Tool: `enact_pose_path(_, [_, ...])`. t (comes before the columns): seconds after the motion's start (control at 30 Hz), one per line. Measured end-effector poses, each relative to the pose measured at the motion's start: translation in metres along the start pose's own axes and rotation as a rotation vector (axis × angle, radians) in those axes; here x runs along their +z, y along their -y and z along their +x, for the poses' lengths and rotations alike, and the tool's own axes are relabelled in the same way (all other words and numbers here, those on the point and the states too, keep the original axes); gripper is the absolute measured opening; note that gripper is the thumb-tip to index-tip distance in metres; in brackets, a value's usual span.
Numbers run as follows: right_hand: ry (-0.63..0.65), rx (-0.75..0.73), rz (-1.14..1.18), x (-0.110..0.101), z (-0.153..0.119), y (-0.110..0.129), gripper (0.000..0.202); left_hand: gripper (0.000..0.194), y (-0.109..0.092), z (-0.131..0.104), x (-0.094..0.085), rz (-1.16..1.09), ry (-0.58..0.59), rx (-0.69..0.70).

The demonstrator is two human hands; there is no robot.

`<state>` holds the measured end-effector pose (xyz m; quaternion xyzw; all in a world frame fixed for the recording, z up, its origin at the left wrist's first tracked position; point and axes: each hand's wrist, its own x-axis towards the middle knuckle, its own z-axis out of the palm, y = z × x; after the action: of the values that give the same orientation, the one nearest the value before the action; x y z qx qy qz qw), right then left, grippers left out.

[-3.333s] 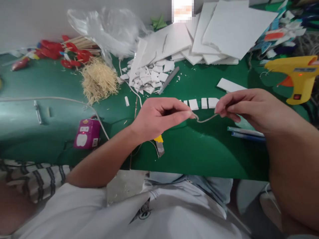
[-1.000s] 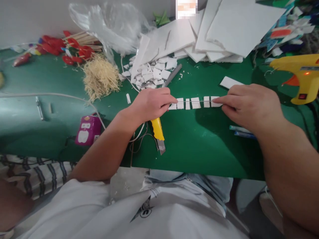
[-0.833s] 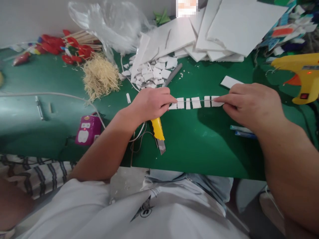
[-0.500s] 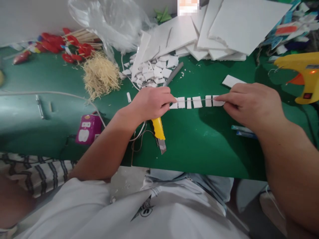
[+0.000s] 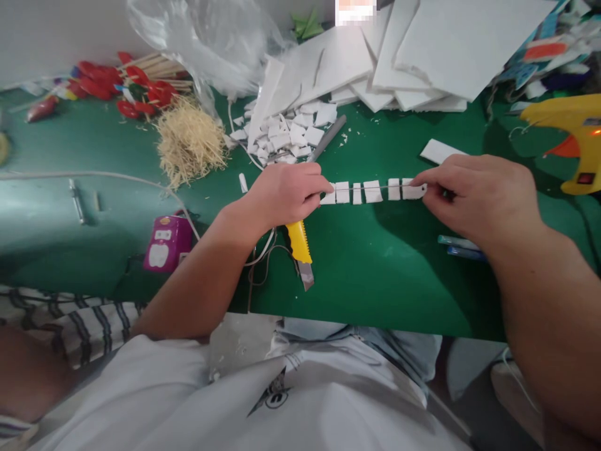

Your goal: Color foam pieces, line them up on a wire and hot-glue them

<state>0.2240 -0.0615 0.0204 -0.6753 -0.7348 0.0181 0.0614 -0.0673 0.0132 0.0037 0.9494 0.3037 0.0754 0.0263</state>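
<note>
Several small white foam pieces point(image 5: 373, 191) lie in a row on the green table, with gaps of differing width. A thin grey wire point(image 5: 357, 188) runs straight across their tops. My left hand point(image 5: 293, 193) is closed in a pinch at the row's left end, on the wire and over the leftmost piece. At the other end my right hand point(image 5: 474, 191) pinches the wire with thumb and index finger, touching the rightmost foam piece point(image 5: 412, 190). A yellow box cutter point(image 5: 299, 243) lies below my left hand, blade out.
Foam scraps point(image 5: 295, 134) and foam sheets point(image 5: 323, 66) lie at the back, near a grey stick-like tool point(image 5: 327, 138). A yellow glue gun point(image 5: 580, 141) is on the right, pens point(image 5: 462, 247) beside my right wrist. Straw point(image 5: 190, 144) and a purple adapter point(image 5: 168, 244) are left.
My right thumb and index finger have shifted slightly, uncovering more of the rightmost foam piece's end. My left hand stays at the row's left end.
</note>
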Motion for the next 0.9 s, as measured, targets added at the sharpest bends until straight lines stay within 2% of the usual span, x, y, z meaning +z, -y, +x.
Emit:
enact_pose_path(0.23, [0.039, 0.028, 0.055, 0.002, 0.001, -0.003, 0.027, 0.039, 0.0, 0.0, 0.001, -0.001, 0.004, 0.015])
enact_pose_path(0.47, [-0.084, -0.191, 0.051, 0.012, -0.001, -0.017, 0.027, 0.04, -0.001, 0.0, -0.001, 0.011, 0.031, -0.001])
enact_pose_path(0.73, [-0.023, -0.134, 0.016, 0.012, 0.0, -0.014, 0.031, 0.041, -0.001, 0.001, -0.001, 0.017, 0.063, -0.016])
enact_pose_path(0.9, [-0.046, -0.131, 0.019, 0.012, -0.001, -0.011, 0.028, 0.042, -0.001, 0.0, -0.002, 0.019, 0.071, -0.042])
